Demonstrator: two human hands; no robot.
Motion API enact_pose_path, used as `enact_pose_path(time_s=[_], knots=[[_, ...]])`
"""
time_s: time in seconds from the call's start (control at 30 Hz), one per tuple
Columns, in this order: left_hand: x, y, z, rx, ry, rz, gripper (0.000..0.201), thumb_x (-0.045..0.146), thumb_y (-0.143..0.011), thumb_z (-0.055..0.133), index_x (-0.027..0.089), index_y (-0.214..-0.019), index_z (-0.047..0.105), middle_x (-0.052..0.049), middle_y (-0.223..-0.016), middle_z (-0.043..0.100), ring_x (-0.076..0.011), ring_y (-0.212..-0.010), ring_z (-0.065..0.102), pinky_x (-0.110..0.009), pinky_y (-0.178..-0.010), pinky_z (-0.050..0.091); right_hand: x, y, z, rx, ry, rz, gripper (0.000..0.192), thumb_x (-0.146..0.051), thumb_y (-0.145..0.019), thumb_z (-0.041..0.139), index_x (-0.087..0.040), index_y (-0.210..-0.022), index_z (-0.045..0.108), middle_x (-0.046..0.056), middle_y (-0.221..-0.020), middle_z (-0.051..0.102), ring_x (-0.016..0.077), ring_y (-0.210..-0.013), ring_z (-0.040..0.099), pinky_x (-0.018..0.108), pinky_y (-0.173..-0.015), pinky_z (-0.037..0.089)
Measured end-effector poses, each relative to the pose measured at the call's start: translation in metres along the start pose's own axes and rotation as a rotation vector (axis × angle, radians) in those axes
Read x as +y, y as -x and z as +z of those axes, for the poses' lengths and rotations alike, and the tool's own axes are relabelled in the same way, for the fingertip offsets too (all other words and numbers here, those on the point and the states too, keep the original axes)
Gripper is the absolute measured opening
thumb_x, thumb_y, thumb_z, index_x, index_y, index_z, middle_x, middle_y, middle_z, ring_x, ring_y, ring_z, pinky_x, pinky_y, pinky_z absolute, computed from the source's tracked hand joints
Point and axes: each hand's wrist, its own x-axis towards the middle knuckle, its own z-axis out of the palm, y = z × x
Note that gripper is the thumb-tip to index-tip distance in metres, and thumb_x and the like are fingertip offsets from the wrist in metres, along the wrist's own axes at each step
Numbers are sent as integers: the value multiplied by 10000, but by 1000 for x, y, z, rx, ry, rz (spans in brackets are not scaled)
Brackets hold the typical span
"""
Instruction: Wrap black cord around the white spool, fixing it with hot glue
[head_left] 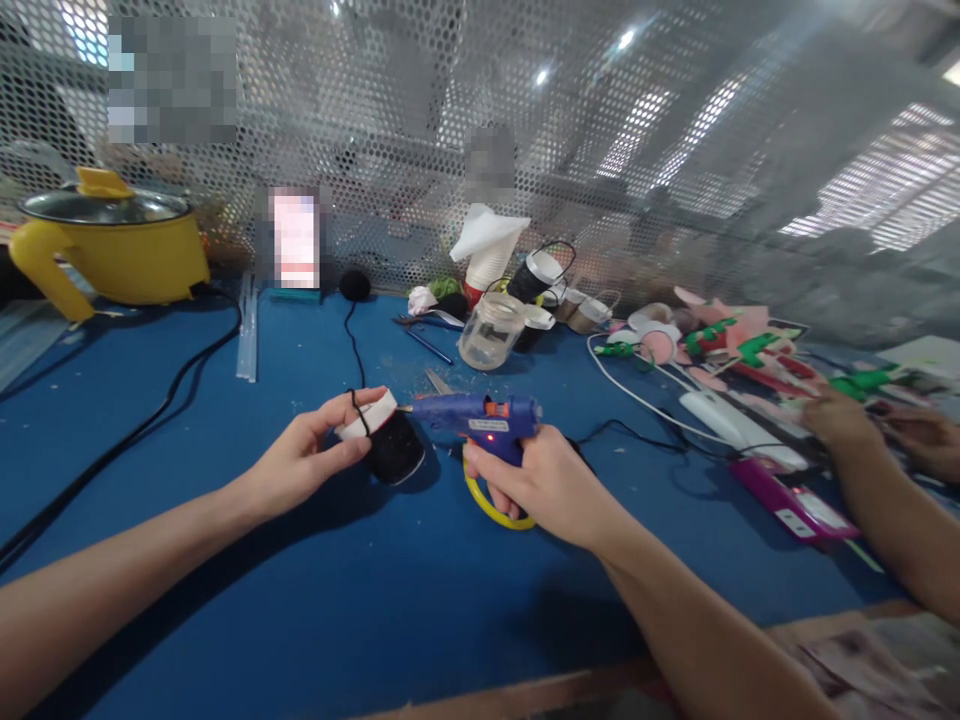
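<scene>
My left hand (311, 455) grips a small cup (386, 440) tipped on its side, white at the rim and wound with black yarn over its body. A black yarn strand runs from it back to a yarn ball (355, 284). My right hand (544, 480) holds a blue hot glue gun (480, 415) with a yellow trigger loop. Its nozzle points left and touches the cup's rim. Both rest low over the blue table (225, 580).
A yellow pot (112, 245) with a glass lid stands at back left, its black cord crossing the table. Glue sticks (246, 340), a clear jar (491, 330), cups and scissors lie behind. Another person's hands (885, 425) work at right among pink and green craft pieces.
</scene>
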Motion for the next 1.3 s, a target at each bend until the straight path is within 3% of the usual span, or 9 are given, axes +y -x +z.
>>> enact_pose_path(time_s=[0.33,0.7,1.0,1.3], knots=[[2,1,0,-3,-14,8,178,341,-738,570,184,-679,510,-82,-1335,410,-304,-1210,361,-429,-992,262,3,-5,-2,-10,4,-30,222,-296,-786,456,-149,-625,494,-55,-395,443,59,-349,436,174,-393,392],[3,0,1,-6,-19,6,154,309,-747,562,169,-697,522,-89,-1336,406,-301,-1197,377,-422,-991,264,-1,6,6,19,48,32,225,-341,-745,486,-140,-650,522,-29,-397,466,83,-356,463,182,-353,400],[2,1,0,-12,-36,13,126,292,-767,542,167,-771,557,-75,-1340,400,-291,-1197,378,-417,-999,265,-8,10,14,-3,-12,-70,143,-268,-726,485,-154,-646,514,-51,-392,433,62,-328,422,159,-315,376],[0,0,-1,-18,-16,14,167,328,-746,566,168,-706,539,-83,-1342,400,-310,-1207,362,-424,-989,263,2,3,3,-34,-1,10,216,-336,-753,477,-148,-652,511,-34,-406,469,82,-357,452,204,-379,415]])
